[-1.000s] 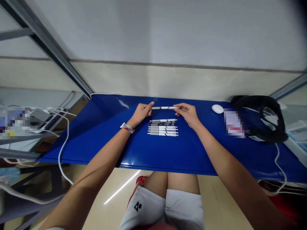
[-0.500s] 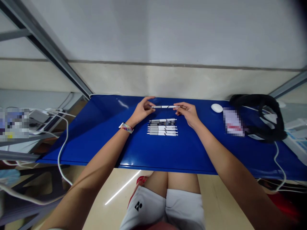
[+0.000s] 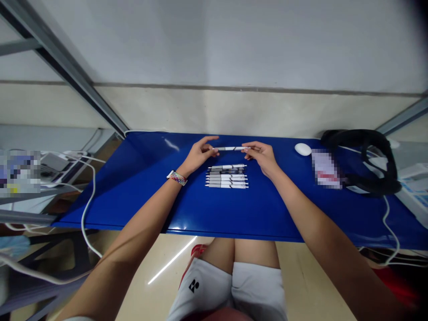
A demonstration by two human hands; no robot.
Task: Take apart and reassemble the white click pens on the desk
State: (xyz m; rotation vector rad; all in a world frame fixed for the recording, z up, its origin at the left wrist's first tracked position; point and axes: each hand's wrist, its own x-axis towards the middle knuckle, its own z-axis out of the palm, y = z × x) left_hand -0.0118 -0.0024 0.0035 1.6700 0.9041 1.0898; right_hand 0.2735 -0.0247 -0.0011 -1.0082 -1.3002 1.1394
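A white pen with a grey grip section (image 3: 230,148) lies crosswise between my two hands, just behind a row of similar pens. My left hand (image 3: 200,154) pinches its left tip between the thumb and a bent finger, while the index finger stretches out above. At the other end, my right hand (image 3: 263,157) has its thumb and fingers closed on the pen. Nearer to me, several pens (image 3: 230,177) lie side by side on the blue tabletop (image 3: 230,209), all pointing left; one near the back of the row looks darker.
To the right lie a white mouse-like oval object (image 3: 302,149), a blurred-out packet (image 3: 326,168) and a black headset-like strap (image 3: 364,133). White cables (image 3: 87,214) hang at the left side. A wall (image 3: 234,111) rises behind the table, with metal frame posts (image 3: 83,84) at its sides.
My left thumb and fingers have shifted slightly right along with the pen's tip. The right hand and the row of pens look much the same.
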